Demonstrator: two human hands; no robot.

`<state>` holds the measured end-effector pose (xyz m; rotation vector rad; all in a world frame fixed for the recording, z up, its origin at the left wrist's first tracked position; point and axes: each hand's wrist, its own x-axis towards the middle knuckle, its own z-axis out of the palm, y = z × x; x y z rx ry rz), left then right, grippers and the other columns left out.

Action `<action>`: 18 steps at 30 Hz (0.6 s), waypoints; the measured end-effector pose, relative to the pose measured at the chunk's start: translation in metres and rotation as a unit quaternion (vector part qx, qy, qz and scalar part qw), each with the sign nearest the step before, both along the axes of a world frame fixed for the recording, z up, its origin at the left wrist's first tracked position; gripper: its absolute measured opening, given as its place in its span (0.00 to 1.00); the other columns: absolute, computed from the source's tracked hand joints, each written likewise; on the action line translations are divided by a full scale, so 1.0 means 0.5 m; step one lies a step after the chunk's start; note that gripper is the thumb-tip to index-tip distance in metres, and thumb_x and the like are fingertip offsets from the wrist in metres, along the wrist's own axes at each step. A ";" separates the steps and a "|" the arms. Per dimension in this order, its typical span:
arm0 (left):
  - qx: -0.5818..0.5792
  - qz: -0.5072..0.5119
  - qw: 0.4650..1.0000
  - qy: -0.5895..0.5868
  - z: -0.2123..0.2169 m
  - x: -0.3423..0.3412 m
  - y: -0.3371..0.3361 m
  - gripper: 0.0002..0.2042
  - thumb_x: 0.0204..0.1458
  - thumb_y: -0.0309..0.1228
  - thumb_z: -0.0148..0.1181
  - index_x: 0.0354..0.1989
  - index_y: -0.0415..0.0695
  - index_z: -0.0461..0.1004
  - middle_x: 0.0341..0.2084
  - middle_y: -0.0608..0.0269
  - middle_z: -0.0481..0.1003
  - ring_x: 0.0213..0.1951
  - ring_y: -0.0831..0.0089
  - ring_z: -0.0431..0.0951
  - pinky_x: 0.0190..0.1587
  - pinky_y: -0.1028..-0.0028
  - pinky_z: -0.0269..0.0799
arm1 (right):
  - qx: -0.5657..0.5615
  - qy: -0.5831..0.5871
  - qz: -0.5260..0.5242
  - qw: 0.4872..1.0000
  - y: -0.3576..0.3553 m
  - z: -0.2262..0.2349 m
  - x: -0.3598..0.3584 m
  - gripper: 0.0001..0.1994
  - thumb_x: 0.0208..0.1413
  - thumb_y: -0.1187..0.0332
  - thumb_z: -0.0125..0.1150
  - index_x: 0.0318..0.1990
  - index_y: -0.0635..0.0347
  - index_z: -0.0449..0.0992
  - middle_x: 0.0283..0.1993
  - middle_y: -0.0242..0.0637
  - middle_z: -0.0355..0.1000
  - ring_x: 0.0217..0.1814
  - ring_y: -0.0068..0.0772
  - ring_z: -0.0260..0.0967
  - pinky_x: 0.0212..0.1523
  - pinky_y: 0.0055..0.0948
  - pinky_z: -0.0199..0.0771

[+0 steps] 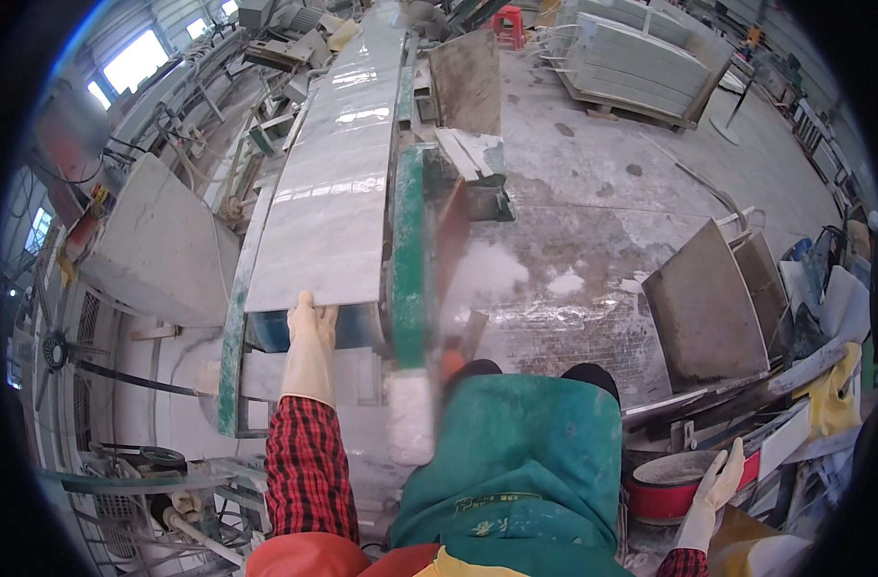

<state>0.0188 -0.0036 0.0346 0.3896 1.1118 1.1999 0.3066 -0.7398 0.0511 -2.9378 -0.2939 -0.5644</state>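
Stone workshop, seen from above. My gloved left hand (pixel 310 332) lay flat, fingers extended, on the near edge of a long pale stone slab (pixel 338 183), which rested on a green-framed machine bed (pixel 407 250) running away from me. My right hand (pixel 716 486), also gloved and loosely open, held nothing and hovered just beside a red basin (pixel 662 490). A green apron (pixel 525 452) hid my legs; grey slabs (pixel 703 308) leaned at right.
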 end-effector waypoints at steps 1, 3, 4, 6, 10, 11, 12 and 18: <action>0.004 -0.012 1.000 0.029 0.000 -0.003 0.001 0.16 0.65 0.31 0.52 0.54 0.33 0.62 0.52 0.49 0.72 0.52 0.57 0.77 0.53 0.60 0.81 | -0.004 -0.002 -0.003 1.000 0.004 0.001 -0.004 0.22 0.68 0.64 0.49 0.65 0.63 0.67 0.67 0.46 0.68 0.69 0.49 0.62 0.72 0.40 0.55; -0.005 -0.040 0.993 0.109 -0.009 -0.026 0.009 0.15 0.64 0.31 0.54 0.53 0.34 0.63 0.48 0.51 0.72 0.48 0.59 0.79 0.50 0.63 0.83 | -0.007 0.000 -0.004 1.000 0.013 0.003 -0.008 0.22 0.68 0.64 0.48 0.66 0.63 0.67 0.66 0.46 0.67 0.69 0.51 0.61 0.71 0.42 0.55; -0.018 -0.058 0.985 0.159 -0.023 -0.043 0.021 0.15 0.64 0.31 0.55 0.54 0.35 0.63 0.47 0.52 0.72 0.47 0.58 0.79 0.49 0.64 0.84 | -0.008 0.001 -0.004 1.000 0.016 0.004 -0.013 0.22 0.68 0.64 0.48 0.66 0.62 0.67 0.66 0.46 0.67 0.69 0.52 0.61 0.71 0.43 0.55; -0.021 -0.093 0.978 0.183 -0.056 -0.086 0.058 0.13 0.63 0.31 0.56 0.49 0.37 0.64 0.42 0.54 0.72 0.43 0.61 0.79 0.44 0.68 0.84 | -0.017 0.009 -0.013 1.000 0.029 0.006 -0.016 0.22 0.67 0.65 0.48 0.66 0.62 0.67 0.66 0.47 0.67 0.69 0.53 0.60 0.71 0.44 0.54; -0.028 -0.099 0.991 0.086 -0.033 -0.065 0.037 0.12 0.64 0.34 0.56 0.40 0.36 0.67 0.36 0.57 0.73 0.37 0.68 0.80 0.38 0.75 0.85 | -0.027 0.016 -0.028 0.999 0.031 0.007 -0.023 0.22 0.66 0.65 0.48 0.66 0.62 0.66 0.66 0.48 0.67 0.69 0.54 0.60 0.72 0.45 0.52; -0.038 -0.078 0.994 0.063 -0.003 -0.046 0.016 0.12 0.64 0.33 0.56 0.41 0.35 0.67 0.36 0.56 0.73 0.37 0.68 0.80 0.39 0.75 0.85 | -0.020 0.015 -0.024 0.999 0.029 0.010 -0.025 0.22 0.66 0.65 0.49 0.66 0.63 0.66 0.66 0.49 0.67 0.69 0.54 0.59 0.72 0.46 0.52; -0.023 -0.100 0.994 0.035 0.000 -0.057 0.009 0.14 0.64 0.34 0.56 0.44 0.32 0.67 0.40 0.54 0.73 0.41 0.66 0.81 0.42 0.74 0.85 | -0.012 0.015 -0.015 1.000 0.031 0.013 -0.024 0.23 0.66 0.65 0.49 0.66 0.63 0.66 0.65 0.50 0.67 0.69 0.54 0.59 0.72 0.46 0.52; -0.021 -0.047 0.999 0.010 0.046 -0.068 -0.054 0.20 0.65 0.36 0.53 0.56 0.30 0.65 0.52 0.51 0.72 0.55 0.59 0.76 0.52 0.67 0.82 | 0.003 -0.067 -0.008 0.998 -0.029 0.033 0.051 0.22 0.66 0.63 0.49 0.63 0.67 0.66 0.64 0.55 0.65 0.68 0.56 0.60 0.69 0.48 0.56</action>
